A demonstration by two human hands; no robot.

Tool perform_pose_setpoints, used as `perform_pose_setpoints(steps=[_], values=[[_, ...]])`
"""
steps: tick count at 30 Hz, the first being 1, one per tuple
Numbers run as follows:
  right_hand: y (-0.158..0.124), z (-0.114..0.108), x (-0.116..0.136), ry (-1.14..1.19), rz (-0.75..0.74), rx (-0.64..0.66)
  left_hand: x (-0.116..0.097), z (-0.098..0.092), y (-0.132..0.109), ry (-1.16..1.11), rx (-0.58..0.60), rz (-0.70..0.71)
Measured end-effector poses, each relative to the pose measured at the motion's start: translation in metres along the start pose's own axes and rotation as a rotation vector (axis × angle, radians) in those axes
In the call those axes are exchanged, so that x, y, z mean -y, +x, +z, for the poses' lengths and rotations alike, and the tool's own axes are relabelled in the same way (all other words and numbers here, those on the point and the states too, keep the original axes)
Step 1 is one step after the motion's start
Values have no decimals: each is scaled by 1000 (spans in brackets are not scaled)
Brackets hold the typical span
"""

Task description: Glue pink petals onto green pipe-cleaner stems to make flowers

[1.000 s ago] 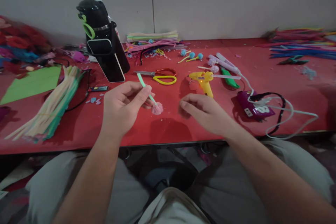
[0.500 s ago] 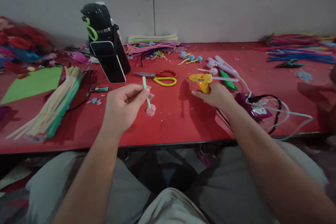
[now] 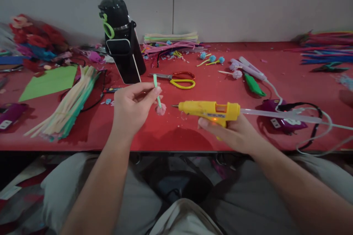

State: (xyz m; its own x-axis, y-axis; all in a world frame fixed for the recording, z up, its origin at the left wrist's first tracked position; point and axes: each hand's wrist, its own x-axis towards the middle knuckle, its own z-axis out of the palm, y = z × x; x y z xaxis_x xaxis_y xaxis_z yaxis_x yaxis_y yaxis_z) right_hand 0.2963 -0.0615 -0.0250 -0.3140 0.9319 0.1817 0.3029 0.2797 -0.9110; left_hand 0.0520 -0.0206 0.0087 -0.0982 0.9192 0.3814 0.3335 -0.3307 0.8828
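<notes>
Between thumb and fingers, my left hand [image 3: 135,104] pinches a light green stem [image 3: 157,90] with a small pink fluffy flower [image 3: 160,109] at its lower end. My right hand [image 3: 234,132] is wrapped round the handle of a yellow glue gun [image 3: 208,108], whose nozzle points left at the flower with a gap between them. A clear glue stick [image 3: 264,113] sticks out of the gun's back, and a small orange light glows on its side. Scissors [image 3: 182,82] with red and yellow handles lie just beyond my left hand.
A black bottle [image 3: 118,33] with a phone stands behind my left hand. Pipe cleaner bundles [image 3: 63,104] lie at left, back and far right. Small blue flowers [image 3: 212,58], a green object [image 3: 253,85] and a purple power block [image 3: 286,120] with cables lie right of centre.
My right hand has brought the glue gun up off the back of the table, nearer to me and level, with its nozzle closer to the flower. The view has shifted slightly left.
</notes>
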Motion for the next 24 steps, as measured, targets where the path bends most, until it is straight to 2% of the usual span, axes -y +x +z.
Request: perform_pose_setpoints(steps=[6, 14, 24], values=[[0, 14, 4, 47, -21, 38, -6, 2, -2, -28, 42, -43], [1, 13, 6, 10, -43, 39, 5, 4, -2, -35, 12, -10], [-1, 14, 4, 6, -59, 65, 4, 4, -2, -49, 11, -4]])
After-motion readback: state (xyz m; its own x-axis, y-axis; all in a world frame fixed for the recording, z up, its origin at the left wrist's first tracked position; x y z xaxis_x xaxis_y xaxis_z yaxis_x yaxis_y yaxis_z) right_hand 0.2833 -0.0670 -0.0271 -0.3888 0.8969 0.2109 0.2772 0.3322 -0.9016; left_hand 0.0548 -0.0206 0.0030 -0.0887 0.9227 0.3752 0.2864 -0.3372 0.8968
